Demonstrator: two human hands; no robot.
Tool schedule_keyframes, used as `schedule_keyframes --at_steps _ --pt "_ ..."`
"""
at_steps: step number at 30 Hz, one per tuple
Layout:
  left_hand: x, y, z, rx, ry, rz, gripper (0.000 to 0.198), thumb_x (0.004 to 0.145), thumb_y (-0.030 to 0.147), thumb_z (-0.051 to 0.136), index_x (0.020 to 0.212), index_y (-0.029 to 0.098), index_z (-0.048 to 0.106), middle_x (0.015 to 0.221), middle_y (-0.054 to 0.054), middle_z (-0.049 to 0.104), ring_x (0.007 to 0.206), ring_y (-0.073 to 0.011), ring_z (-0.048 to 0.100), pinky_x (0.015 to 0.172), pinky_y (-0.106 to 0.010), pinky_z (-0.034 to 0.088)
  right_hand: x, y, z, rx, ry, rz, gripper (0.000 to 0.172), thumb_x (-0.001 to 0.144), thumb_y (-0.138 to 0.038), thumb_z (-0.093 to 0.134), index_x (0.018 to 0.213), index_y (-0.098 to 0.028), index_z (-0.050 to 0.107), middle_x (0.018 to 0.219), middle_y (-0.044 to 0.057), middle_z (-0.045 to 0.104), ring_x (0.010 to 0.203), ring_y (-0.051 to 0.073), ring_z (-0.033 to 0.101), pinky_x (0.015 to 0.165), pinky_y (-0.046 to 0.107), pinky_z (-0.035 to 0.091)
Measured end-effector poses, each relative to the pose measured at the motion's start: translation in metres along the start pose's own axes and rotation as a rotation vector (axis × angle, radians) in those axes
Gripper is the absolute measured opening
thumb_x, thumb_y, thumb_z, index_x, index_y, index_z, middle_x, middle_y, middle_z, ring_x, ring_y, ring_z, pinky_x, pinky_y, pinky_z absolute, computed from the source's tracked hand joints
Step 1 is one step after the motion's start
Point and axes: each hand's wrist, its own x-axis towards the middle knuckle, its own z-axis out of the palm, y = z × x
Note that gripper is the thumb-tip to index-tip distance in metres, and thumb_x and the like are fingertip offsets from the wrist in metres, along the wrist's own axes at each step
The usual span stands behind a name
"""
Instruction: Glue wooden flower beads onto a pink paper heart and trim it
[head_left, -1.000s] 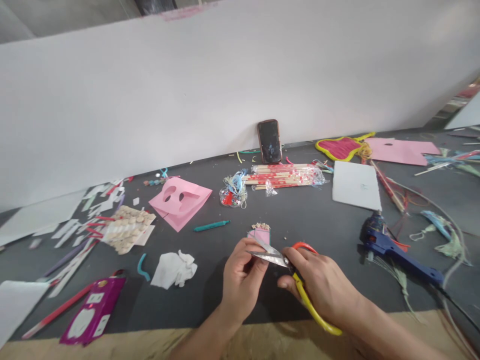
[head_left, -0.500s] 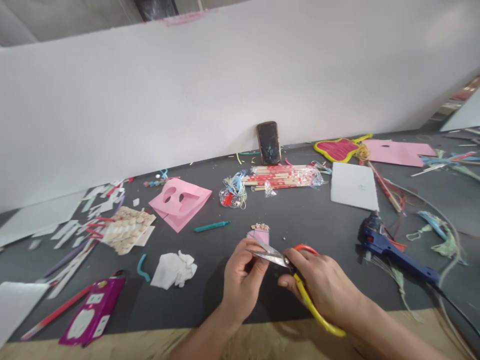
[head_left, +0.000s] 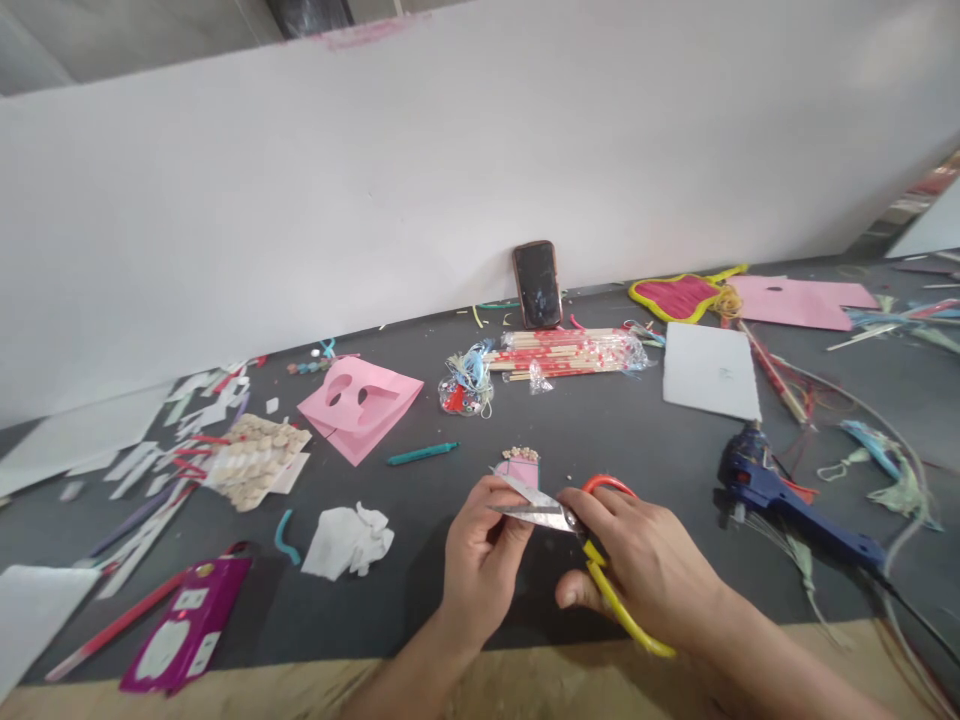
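Note:
In my left hand (head_left: 484, 550) is a small pink paper piece (head_left: 519, 472), pinched between thumb and fingers. Tiny beige bead-like bits line its far edge, and its lower part is hidden by the fingers. My right hand (head_left: 637, 560) grips scissors (head_left: 559, 516) with one orange and one yellow handle. Their blades are parted and point left, across the pink piece and close to my left fingertips. Whether the blades touch the paper I cannot tell.
A teal marker (head_left: 423, 454) and crumpled white tissue (head_left: 349, 540) lie to the left, near a folded pink paper (head_left: 364, 400). Wrapped sticks (head_left: 570, 352) and a leaning phone (head_left: 537, 285) are behind. At right lies a blue glue gun (head_left: 795, 505) with its cable.
The scissor blades have parted wider, and the yellow handle has shifted slightly up and left. My left hand keeps its pinch on the pink piece in nearly the same spot.

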Motion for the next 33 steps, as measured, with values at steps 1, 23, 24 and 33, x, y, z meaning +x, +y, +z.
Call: schedule_keyframes --at_steps 1,23,24,33 --pt "0.000 0.000 0.000 -0.001 -0.001 0.001 0.015 0.089 0.022 0.055 0.078 0.018 0.064 0.081 -0.003 0.060 0.074 -0.0147 0.057 0.068 -0.025 0.044 0.000 0.000 0.000 0.005 0.000 0.005 0.064 0.081 -0.073 0.042 0.112 -0.017 0.054 0.084 0.010 0.065 0.076 0.025 0.065 0.061 0.030 0.044" --pt "-0.001 -0.001 -0.001 -0.023 -0.062 -0.029 0.020 0.090 0.021 0.052 0.071 0.017 0.058 0.078 -0.002 0.055 0.072 -0.0135 0.053 0.065 -0.024 0.040 0.001 -0.002 0.005 0.024 0.017 0.003 0.082 0.072 -0.082 0.038 0.116 -0.014 0.054 0.086 0.012 0.064 0.078 0.027 0.066 0.065 0.035 0.050" --pt "-0.001 -0.001 -0.001 -0.022 -0.066 -0.033 0.021 0.090 0.022 0.051 0.070 0.017 0.058 0.078 -0.002 0.055 0.072 -0.0133 0.053 0.065 -0.024 0.040 0.001 -0.001 0.005 0.025 0.016 0.002 0.082 0.072 -0.082 0.038 0.116 -0.014 0.053 0.087 0.012 0.064 0.079 0.027 0.066 0.066 0.035 0.050" --pt "-0.001 -0.001 0.000 -0.036 -0.063 -0.042 0.022 0.090 0.020 0.051 0.069 0.016 0.057 0.079 -0.002 0.056 0.075 -0.0140 0.056 0.069 -0.025 0.043 -0.002 0.001 0.009 0.041 -0.006 -0.010 0.066 0.084 -0.073 0.031 0.111 -0.017 0.052 0.083 0.009 0.065 0.075 0.027 0.067 0.060 0.034 0.048"
